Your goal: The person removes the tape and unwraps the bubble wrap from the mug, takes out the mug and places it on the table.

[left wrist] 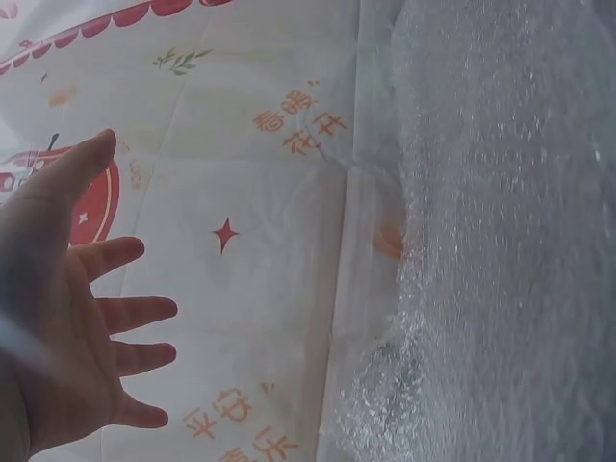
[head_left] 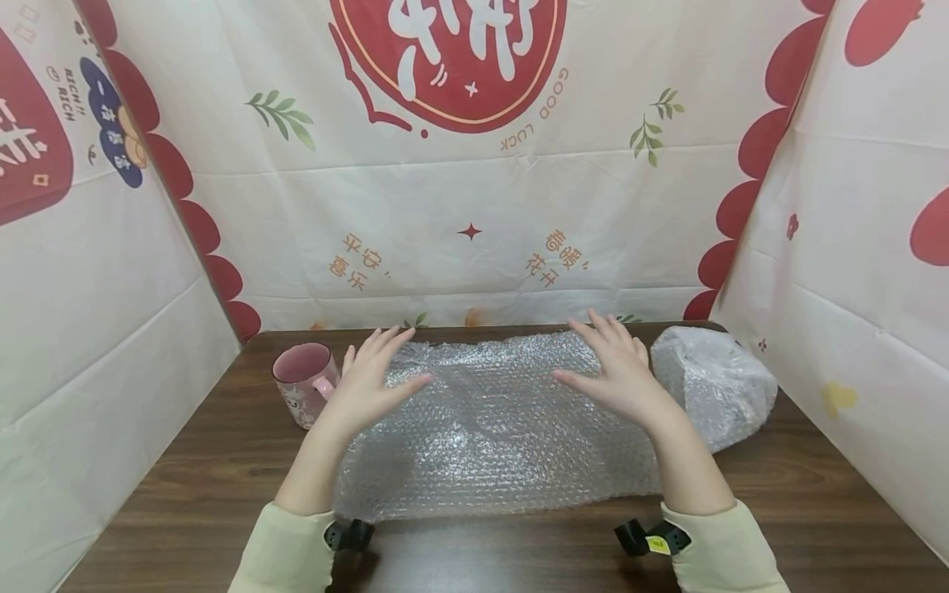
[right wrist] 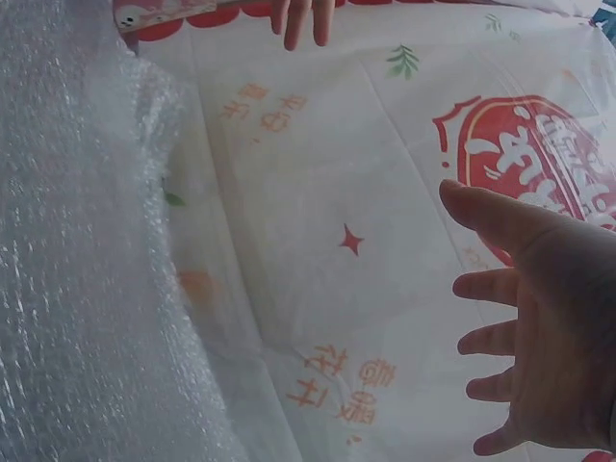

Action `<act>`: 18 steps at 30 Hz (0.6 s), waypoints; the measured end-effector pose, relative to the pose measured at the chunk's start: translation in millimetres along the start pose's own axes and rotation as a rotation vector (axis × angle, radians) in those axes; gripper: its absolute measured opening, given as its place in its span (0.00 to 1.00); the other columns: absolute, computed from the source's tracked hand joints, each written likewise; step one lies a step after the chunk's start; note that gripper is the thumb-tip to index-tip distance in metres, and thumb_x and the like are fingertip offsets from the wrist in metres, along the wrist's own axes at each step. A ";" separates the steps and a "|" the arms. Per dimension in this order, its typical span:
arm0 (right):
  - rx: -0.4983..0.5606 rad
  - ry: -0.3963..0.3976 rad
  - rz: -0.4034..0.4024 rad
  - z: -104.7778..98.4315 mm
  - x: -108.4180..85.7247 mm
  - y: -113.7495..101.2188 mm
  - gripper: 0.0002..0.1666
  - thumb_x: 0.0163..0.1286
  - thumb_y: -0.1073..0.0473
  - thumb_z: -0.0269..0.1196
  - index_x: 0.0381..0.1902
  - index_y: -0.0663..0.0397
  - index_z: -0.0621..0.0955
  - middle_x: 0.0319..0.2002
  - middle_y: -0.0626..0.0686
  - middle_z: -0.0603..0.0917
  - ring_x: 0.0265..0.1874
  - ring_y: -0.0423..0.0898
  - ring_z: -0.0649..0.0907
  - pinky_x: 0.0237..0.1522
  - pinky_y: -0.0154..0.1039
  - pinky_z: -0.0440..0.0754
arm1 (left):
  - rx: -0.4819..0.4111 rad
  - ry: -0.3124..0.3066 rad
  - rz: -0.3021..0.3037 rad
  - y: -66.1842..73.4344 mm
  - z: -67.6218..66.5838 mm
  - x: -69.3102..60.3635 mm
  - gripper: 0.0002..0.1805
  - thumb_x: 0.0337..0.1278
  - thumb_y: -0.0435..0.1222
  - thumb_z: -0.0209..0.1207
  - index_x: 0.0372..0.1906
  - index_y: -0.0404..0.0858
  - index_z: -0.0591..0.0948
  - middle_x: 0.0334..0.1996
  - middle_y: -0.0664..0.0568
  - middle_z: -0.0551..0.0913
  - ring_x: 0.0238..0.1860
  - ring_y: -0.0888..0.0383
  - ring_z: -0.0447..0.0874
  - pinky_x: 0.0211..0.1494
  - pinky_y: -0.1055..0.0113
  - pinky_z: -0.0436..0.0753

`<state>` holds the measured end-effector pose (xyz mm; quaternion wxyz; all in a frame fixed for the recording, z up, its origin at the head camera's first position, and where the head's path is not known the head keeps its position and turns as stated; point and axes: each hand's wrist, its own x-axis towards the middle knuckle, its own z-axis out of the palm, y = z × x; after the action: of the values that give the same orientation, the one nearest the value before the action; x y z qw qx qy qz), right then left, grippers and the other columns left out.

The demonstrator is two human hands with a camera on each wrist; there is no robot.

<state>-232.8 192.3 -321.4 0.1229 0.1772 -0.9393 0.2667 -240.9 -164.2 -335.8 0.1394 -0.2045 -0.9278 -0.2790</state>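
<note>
A sheet of clear bubble wrap (head_left: 489, 428) lies spread across the middle of the wooden table. Over its left part my left hand (head_left: 371, 387) hovers with fingers spread, holding nothing. My right hand (head_left: 615, 371) is raised over the right part, its fingers also apart and nothing in them. In the wrist views, both the left hand (left wrist: 67, 318) and the right hand (right wrist: 539, 318) show straight, separated fingers. A pink mug (head_left: 302, 383) with a white pattern stands upright just left of my left hand, its handle toward that hand.
At the right rear of the table (head_left: 200, 486) sits a bulky bundle (head_left: 712, 387) wrapped in bubble wrap; its contents are hidden. White printed cloth (head_left: 445, 206) rises behind the table and along both sides.
</note>
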 end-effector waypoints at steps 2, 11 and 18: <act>-0.006 0.006 0.007 -3.3 -1.0 3.2 0.50 0.62 0.35 0.63 0.74 0.48 0.59 0.74 0.63 0.49 0.72 0.63 0.42 0.61 0.72 0.33 | 0.007 -0.002 0.009 3.1 2.5 2.8 0.43 0.56 0.62 0.56 0.72 0.46 0.62 0.72 0.45 0.57 0.73 0.45 0.44 0.68 0.36 0.35; -0.033 0.032 0.048 -17.7 -8.6 12.3 0.50 0.62 0.33 0.62 0.74 0.50 0.58 0.74 0.64 0.46 0.71 0.64 0.39 0.59 0.74 0.30 | 0.040 -0.030 0.000 15.8 12.3 11.6 0.43 0.56 0.64 0.55 0.73 0.49 0.61 0.74 0.47 0.53 0.74 0.46 0.42 0.68 0.37 0.32; -0.043 0.048 0.069 -29.6 -14.6 20.3 0.50 0.63 0.36 0.62 0.73 0.55 0.58 0.73 0.68 0.45 0.70 0.67 0.38 0.58 0.75 0.31 | 0.054 -0.043 0.010 25.5 22.3 19.5 0.43 0.56 0.65 0.54 0.73 0.50 0.62 0.74 0.46 0.53 0.74 0.45 0.41 0.68 0.36 0.33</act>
<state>-223.6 228.5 -311.0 0.1399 0.1354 -0.9472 0.2549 -249.5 -126.1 -334.7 0.1265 -0.2112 -0.9367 -0.2488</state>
